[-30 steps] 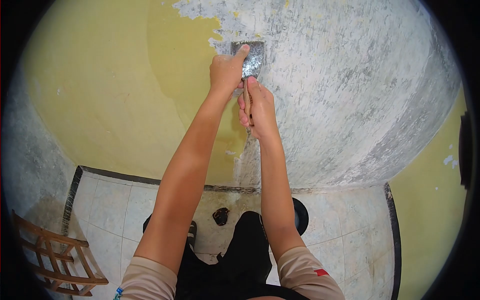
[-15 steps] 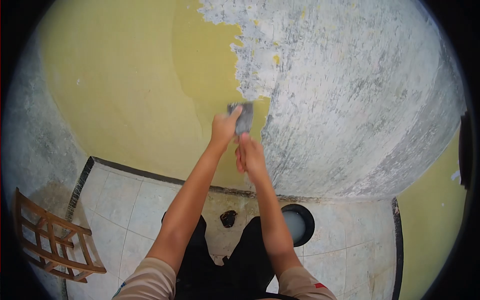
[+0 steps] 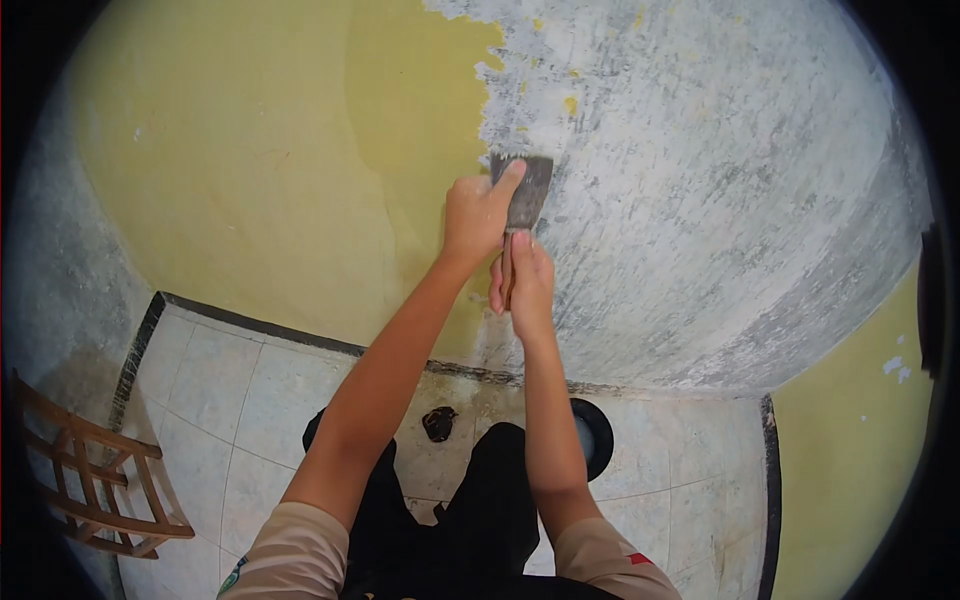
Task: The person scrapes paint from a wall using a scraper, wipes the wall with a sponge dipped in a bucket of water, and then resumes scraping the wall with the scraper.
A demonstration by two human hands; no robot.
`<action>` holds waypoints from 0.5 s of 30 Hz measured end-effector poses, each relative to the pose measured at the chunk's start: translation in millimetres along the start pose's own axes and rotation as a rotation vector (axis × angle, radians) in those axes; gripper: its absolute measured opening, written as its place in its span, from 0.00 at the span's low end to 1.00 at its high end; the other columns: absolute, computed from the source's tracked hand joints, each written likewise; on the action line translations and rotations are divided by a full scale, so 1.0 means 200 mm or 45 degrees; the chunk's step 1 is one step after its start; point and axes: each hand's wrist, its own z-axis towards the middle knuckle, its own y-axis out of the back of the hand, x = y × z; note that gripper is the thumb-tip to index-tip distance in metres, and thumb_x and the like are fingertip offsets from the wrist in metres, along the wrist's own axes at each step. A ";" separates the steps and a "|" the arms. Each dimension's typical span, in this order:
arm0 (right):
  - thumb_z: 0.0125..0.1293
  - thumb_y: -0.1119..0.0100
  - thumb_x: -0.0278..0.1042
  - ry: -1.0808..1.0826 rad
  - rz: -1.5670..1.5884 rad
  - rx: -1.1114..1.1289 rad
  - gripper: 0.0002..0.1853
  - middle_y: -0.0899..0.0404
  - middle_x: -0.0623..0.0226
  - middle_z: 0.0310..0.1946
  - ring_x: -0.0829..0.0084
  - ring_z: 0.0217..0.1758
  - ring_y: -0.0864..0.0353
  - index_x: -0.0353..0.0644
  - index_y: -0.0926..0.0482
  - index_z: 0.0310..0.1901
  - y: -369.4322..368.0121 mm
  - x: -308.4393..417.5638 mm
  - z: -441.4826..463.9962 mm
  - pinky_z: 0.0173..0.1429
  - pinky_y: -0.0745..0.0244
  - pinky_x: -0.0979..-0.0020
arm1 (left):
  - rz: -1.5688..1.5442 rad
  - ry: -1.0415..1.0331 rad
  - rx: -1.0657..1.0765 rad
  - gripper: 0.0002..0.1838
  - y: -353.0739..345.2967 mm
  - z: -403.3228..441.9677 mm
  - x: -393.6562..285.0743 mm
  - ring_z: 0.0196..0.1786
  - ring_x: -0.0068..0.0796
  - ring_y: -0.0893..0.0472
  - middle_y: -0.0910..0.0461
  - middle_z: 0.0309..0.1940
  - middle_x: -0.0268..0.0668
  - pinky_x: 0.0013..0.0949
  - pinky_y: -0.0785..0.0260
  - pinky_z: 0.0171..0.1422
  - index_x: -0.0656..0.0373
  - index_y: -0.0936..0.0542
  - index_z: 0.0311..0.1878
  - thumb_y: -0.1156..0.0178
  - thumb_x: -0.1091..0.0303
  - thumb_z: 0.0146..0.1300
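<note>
A paint scraper with a wide grey metal blade and a brown handle is held up against the wall. Around its handle, the fingers of my right hand are closed. My left hand grips the blade's left side, its thumb laid flat on the metal and its other fingers partly hidden. The blade's top edge meets the ragged border between yellow paint and the bare grey-white surface. White specks of residue sit along that edge.
On the tiled floor, a black bucket stands partly behind my right arm. A small dark object lies between my knees. At the lower left is a wooden slatted piece of furniture. A yellow side wall rises at right.
Both hands and the scraper have moved up and to the right in view. The yellow strip formerly right of the blade no longer shows there. The view has shifted slightly.
</note>
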 end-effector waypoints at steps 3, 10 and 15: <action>0.83 0.53 0.59 0.059 -0.074 0.009 0.27 0.29 0.67 0.20 0.76 0.10 0.34 0.37 0.25 0.48 0.04 0.11 0.12 0.13 0.42 0.73 | -0.108 -0.018 0.009 0.38 -0.04 0.06 -0.19 0.19 0.34 0.22 0.23 0.15 0.46 0.46 0.29 0.28 0.73 0.22 0.21 0.34 0.40 0.69; 0.83 0.52 0.60 0.084 -0.097 0.012 0.28 0.29 0.68 0.20 0.77 0.10 0.35 0.36 0.24 0.48 0.03 0.21 0.20 0.13 0.43 0.73 | 0.047 -0.062 -0.023 0.40 -0.10 0.21 -0.24 0.21 0.44 0.16 0.20 0.19 0.51 0.46 0.24 0.26 0.74 0.24 0.20 0.35 0.39 0.69; 0.83 0.53 0.60 -0.002 0.008 0.051 0.28 0.30 0.68 0.20 0.76 0.10 0.37 0.36 0.24 0.47 0.04 0.26 0.20 0.13 0.45 0.73 | -0.006 0.067 -0.057 0.37 -0.10 0.16 -0.32 0.24 0.34 0.25 0.23 0.18 0.45 0.46 0.32 0.34 0.73 0.21 0.21 0.30 0.41 0.66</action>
